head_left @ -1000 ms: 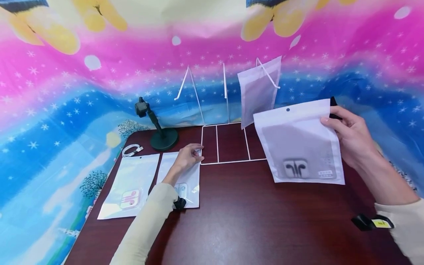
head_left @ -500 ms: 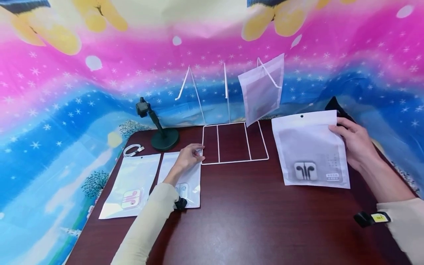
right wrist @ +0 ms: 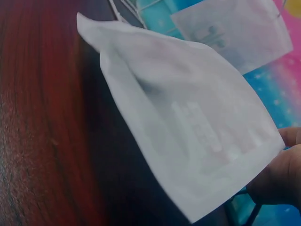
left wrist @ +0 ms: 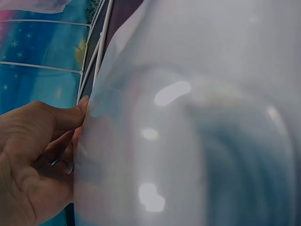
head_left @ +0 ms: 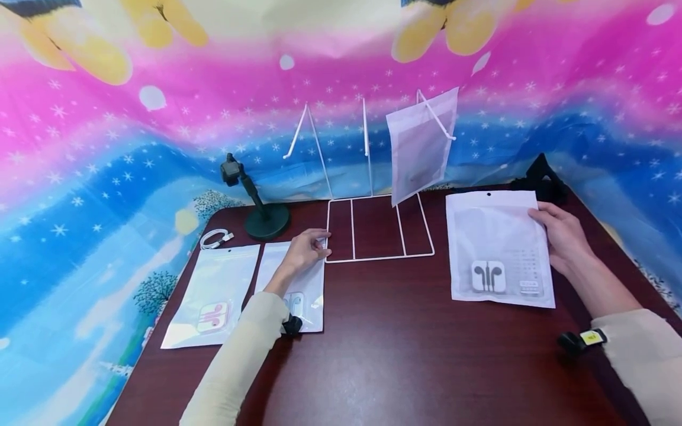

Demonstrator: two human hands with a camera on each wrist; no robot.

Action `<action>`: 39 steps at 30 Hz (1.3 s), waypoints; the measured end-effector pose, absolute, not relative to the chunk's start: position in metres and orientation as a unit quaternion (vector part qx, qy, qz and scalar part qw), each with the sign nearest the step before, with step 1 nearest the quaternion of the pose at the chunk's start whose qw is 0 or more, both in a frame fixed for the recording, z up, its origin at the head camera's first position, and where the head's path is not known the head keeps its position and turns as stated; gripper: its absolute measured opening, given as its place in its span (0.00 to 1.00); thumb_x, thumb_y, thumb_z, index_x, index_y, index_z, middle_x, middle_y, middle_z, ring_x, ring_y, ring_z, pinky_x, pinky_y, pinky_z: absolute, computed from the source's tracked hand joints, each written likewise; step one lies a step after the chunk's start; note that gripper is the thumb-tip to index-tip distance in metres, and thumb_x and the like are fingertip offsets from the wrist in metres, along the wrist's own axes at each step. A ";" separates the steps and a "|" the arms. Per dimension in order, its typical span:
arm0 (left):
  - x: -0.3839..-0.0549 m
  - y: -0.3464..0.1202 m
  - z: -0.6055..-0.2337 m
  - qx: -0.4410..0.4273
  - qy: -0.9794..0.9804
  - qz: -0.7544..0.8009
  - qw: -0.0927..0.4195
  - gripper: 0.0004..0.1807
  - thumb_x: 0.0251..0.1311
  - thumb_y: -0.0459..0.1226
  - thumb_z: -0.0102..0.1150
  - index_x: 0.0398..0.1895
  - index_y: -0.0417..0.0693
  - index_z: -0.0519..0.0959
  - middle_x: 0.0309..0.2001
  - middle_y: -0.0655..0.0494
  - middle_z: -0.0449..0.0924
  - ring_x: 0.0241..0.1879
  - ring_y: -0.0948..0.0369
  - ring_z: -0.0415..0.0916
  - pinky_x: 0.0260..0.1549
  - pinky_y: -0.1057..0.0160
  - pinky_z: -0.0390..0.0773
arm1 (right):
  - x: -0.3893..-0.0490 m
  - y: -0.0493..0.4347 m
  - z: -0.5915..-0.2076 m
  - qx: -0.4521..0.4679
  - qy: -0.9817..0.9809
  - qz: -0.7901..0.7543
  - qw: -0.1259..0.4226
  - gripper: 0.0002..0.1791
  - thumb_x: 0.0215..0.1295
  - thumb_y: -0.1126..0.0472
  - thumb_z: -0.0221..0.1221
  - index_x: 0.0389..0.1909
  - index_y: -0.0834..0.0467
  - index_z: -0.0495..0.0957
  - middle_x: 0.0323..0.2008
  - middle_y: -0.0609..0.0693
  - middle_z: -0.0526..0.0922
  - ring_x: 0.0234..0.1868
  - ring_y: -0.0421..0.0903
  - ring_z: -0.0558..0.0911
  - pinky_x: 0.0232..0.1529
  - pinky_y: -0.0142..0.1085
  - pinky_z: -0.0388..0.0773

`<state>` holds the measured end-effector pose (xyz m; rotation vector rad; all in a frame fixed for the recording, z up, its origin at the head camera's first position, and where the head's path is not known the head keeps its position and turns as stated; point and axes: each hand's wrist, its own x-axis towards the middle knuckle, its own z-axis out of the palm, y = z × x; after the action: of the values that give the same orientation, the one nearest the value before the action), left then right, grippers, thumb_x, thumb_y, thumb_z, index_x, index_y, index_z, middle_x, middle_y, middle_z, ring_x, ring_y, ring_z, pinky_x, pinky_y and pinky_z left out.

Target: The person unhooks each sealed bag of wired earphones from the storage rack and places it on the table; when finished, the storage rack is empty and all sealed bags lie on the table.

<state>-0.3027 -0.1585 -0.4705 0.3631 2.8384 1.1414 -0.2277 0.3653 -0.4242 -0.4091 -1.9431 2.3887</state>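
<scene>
In the head view my right hand [head_left: 567, 236] pinches the upper right edge of a white zip bag [head_left: 492, 236] with a hang hole and a black-and-white earphone pack. The bag is low over the table's right side; whether it touches the wood I cannot tell. My left hand [head_left: 306, 253] holds the left side wire of a white wire rack [head_left: 380, 259] with thumb and fingers. Beneath that hand lies another white bag [head_left: 313, 319] with pale blue earphones, blurred and close in the left wrist view. A similar bag [head_left: 418, 160] hangs on the rack's right hook.
Left on the table [head_left: 399, 355] lies a bag with pink earphones [head_left: 213, 290]. Behind it are a coiled white cable [head_left: 215, 239] and a dark stand [head_left: 263, 219]. A black object [head_left: 540, 180] sits at the back right. The rack's left hook [head_left: 295, 133] and middle hook [head_left: 366, 127] are bare.
The right hand has brought its bag down and to the right, away from the rack, so the rack's base shows. The left hand has stayed at the rack's side.
</scene>
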 end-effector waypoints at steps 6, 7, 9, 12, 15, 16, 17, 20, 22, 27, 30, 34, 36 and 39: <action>-0.303 -0.158 -0.470 0.119 0.922 0.368 0.028 0.24 0.64 0.30 0.69 0.64 0.42 0.81 0.67 0.48 0.76 0.41 0.57 0.77 0.38 0.65 0.76 | -0.238 0.365 -0.439 -0.161 -0.636 0.755 0.002 0.23 0.74 0.48 0.63 0.65 0.47 0.72 0.46 0.36 0.79 0.38 0.34 0.81 0.35 0.29 0.80; -0.303 -0.158 -0.470 0.117 0.922 0.367 0.029 0.24 0.64 0.30 0.69 0.64 0.43 0.82 0.67 0.49 0.76 0.41 0.57 0.76 0.38 0.65 0.76 | -0.239 0.365 -0.441 -0.165 -0.637 0.753 0.001 0.23 0.73 0.48 0.63 0.65 0.47 0.72 0.45 0.36 0.79 0.38 0.34 0.81 0.35 0.29 0.81; -0.304 -0.159 -0.470 0.116 0.923 0.366 0.029 0.24 0.64 0.30 0.69 0.64 0.43 0.82 0.66 0.49 0.76 0.40 0.57 0.76 0.38 0.65 0.76 | -0.242 0.364 -0.446 -0.171 -0.636 0.753 0.003 0.23 0.73 0.48 0.64 0.65 0.48 0.73 0.45 0.36 0.79 0.37 0.34 0.82 0.34 0.29 0.81; -0.304 -0.159 -0.470 0.115 0.923 0.365 0.030 0.24 0.65 0.30 0.69 0.64 0.43 0.82 0.67 0.49 0.76 0.41 0.56 0.76 0.38 0.65 0.76 | -0.244 0.362 -0.451 -0.179 -0.634 0.753 0.011 0.22 0.73 0.49 0.64 0.64 0.48 0.74 0.43 0.35 0.80 0.37 0.33 0.82 0.34 0.28 0.80; -0.304 -0.159 -0.470 0.114 0.924 0.365 0.030 0.23 0.65 0.31 0.69 0.64 0.44 0.81 0.67 0.49 0.75 0.41 0.56 0.76 0.38 0.64 0.76 | -0.247 0.359 -0.455 -0.188 -0.634 0.750 0.017 0.23 0.73 0.50 0.64 0.66 0.48 0.74 0.43 0.35 0.80 0.37 0.32 0.81 0.35 0.27 0.80; -0.304 -0.159 -0.469 0.114 0.924 0.364 0.030 0.23 0.66 0.31 0.69 0.64 0.44 0.81 0.67 0.49 0.75 0.41 0.56 0.76 0.38 0.64 0.76 | -0.247 0.358 -0.456 -0.191 -0.635 0.748 0.017 0.25 0.73 0.50 0.64 0.67 0.48 0.74 0.44 0.35 0.79 0.38 0.32 0.81 0.35 0.27 0.79; -0.304 -0.159 -0.469 0.114 0.924 0.365 0.030 0.23 0.66 0.31 0.69 0.65 0.44 0.81 0.67 0.49 0.75 0.41 0.56 0.76 0.38 0.64 0.76 | -0.248 0.357 -0.457 -0.194 -0.637 0.746 0.017 0.27 0.73 0.50 0.64 0.70 0.48 0.73 0.45 0.35 0.78 0.39 0.32 0.80 0.35 0.26 0.79; -0.304 -0.159 -0.470 0.113 0.923 0.366 0.032 0.24 0.66 0.31 0.69 0.65 0.44 0.81 0.67 0.50 0.75 0.41 0.56 0.76 0.38 0.64 0.76 | -0.251 0.355 -0.459 -0.210 -0.645 0.735 0.013 0.31 0.74 0.49 0.63 0.75 0.48 0.70 0.53 0.39 0.77 0.44 0.32 0.77 0.37 0.25 0.77; -0.305 -0.159 -0.471 0.112 0.923 0.367 0.033 0.24 0.65 0.31 0.69 0.65 0.44 0.81 0.67 0.50 0.75 0.41 0.56 0.76 0.37 0.65 0.76 | -0.252 0.354 -0.460 -0.221 -0.653 0.724 0.008 0.33 0.75 0.49 0.62 0.78 0.47 0.68 0.62 0.43 0.73 0.48 0.33 0.75 0.40 0.25 0.75; -0.305 -0.159 -0.472 0.115 0.922 0.368 0.029 0.24 0.64 0.30 0.70 0.64 0.44 0.82 0.67 0.49 0.76 0.41 0.56 0.76 0.36 0.65 0.76 | -0.254 0.352 -0.463 -0.238 -0.673 0.701 0.000 0.32 0.77 0.47 0.59 0.78 0.45 0.66 0.70 0.45 0.67 0.53 0.36 0.70 0.49 0.30 0.70; -0.305 -0.159 -0.472 0.115 0.923 0.365 0.029 0.24 0.64 0.30 0.70 0.65 0.44 0.82 0.67 0.49 0.76 0.41 0.56 0.77 0.36 0.65 0.76 | -0.255 0.350 -0.464 -0.234 -0.672 0.703 0.009 0.30 0.77 0.48 0.59 0.77 0.46 0.68 0.64 0.42 0.72 0.52 0.36 0.71 0.47 0.29 0.72; -0.305 -0.160 -0.471 0.111 0.924 0.365 0.033 0.24 0.65 0.31 0.69 0.65 0.45 0.81 0.68 0.50 0.75 0.42 0.56 0.76 0.37 0.65 0.77 | -0.257 0.348 -0.466 -0.216 -0.661 0.718 0.028 0.29 0.77 0.51 0.59 0.76 0.50 0.70 0.55 0.38 0.76 0.49 0.37 0.74 0.39 0.25 0.75; -0.305 -0.160 -0.471 0.111 0.923 0.366 0.034 0.24 0.65 0.31 0.69 0.65 0.45 0.81 0.68 0.50 0.75 0.42 0.56 0.76 0.38 0.65 0.77 | -0.259 0.348 -0.467 -0.208 -0.650 0.729 0.038 0.29 0.77 0.53 0.60 0.76 0.53 0.70 0.51 0.37 0.77 0.47 0.37 0.76 0.37 0.24 0.76; -0.305 -0.160 -0.472 0.114 0.923 0.367 0.035 0.24 0.66 0.31 0.69 0.65 0.45 0.81 0.68 0.50 0.75 0.41 0.56 0.76 0.37 0.64 0.77 | -0.260 0.349 -0.469 -0.200 -0.638 0.742 0.054 0.30 0.76 0.55 0.61 0.75 0.55 0.70 0.47 0.36 0.79 0.44 0.36 0.78 0.36 0.24 0.77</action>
<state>-0.3052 -0.1597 -0.4716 0.3507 2.8349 1.1268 -0.2603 0.3491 -0.4687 -0.6064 -1.9383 2.2531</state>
